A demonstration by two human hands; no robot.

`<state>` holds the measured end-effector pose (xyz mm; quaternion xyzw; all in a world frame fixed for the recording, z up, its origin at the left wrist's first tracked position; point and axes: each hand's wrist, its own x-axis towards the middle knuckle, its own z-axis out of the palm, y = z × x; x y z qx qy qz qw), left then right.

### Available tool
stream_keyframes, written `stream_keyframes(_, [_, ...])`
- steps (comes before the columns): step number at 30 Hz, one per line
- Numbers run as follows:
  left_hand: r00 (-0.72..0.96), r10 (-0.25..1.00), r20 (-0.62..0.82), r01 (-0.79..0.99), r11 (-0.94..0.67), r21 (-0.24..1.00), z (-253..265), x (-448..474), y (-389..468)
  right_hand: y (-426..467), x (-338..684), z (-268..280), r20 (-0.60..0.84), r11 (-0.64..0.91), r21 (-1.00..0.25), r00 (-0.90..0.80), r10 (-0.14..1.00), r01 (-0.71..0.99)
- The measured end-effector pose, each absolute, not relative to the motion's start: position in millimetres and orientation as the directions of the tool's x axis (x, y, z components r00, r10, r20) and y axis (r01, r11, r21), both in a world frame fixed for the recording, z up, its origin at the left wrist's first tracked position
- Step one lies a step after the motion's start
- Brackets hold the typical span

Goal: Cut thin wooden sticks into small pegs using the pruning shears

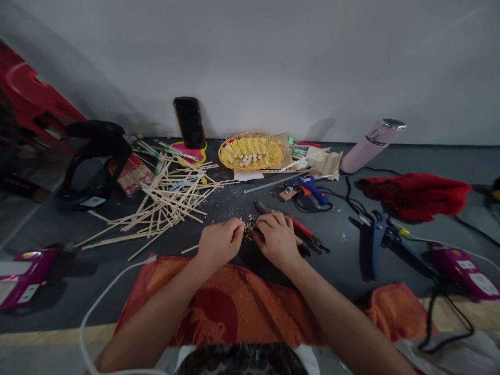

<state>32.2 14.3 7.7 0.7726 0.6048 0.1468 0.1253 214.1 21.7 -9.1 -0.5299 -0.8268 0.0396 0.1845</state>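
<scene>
My left hand (221, 240) is closed in a pinch, with thumb and forefinger at the edge of a small heap of short cut stick pieces (249, 228). Facing it, my right hand (278, 238) has its fingers curled down over the other side of the heap. Whatever either hand pinches is too small or hidden to make out. Pliers or cutters with red handles (305, 229) lie partly behind my right hand. Long thin wooden sticks (167, 195) are heaped to the left. Beyond my hands, a yellow woven basket (230, 159) holds several small pale pieces.
A blue glue gun (314, 190), a pink flask (373, 146) and a red cloth (416, 195) are right. A phone (189, 122) leans on the wall. Black headgear (94, 161) stands left. An orange towel (242, 297) covers the front; a white cable (88, 317) crosses my left arm.
</scene>
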Motion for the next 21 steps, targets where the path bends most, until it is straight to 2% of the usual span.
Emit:
stream_keyframes(5, [0.238, 0.970, 0.059, 0.898, -0.243, 0.367, 4.3, 32.3, 16.9, 24.4, 212.9, -12.6, 0.276, 0.425, -0.309, -0.347, 0.896, 0.851])
stream_keyframes(9, [0.255, 0.965, 0.060, 0.869, -0.256, 0.424, 1.7, 30.9, 19.7, 26.4, 216.6, -13.1, 0.309, 0.421, -0.380, -0.316, 0.897, 0.824])
stream_keyframes(12, [0.246, 0.968, 0.047, 0.818, -0.233, 0.525, 3.4, 30.4, 19.8, 27.0, 220.2, -11.0, 0.353, 0.428, -0.469, -0.281, 0.893, 0.772])
stream_keyframes(15, [0.235, 0.972, 0.026, 0.711, -0.189, 0.677, 9.2, 31.3, 17.1, 25.3, 222.4, -7.6, 0.430, 0.494, -0.553, -0.277, 0.859, 0.671])
stream_keyframes(18, [0.236, 0.972, -0.001, 0.541, -0.130, 0.831, 17.0, 32.8, 13.9, 21.3, 222.5, -4.2, 0.508, 0.574, -0.578, -0.295, 0.809, 0.580])
stream_keyframes(21, [0.261, 0.964, -0.043, 0.366, -0.057, 0.929, 23.5, 34.2, 12.6, 17.0, 221.4, -1.7, 0.559, 0.637, -0.577, -0.321, 0.764, 0.512])
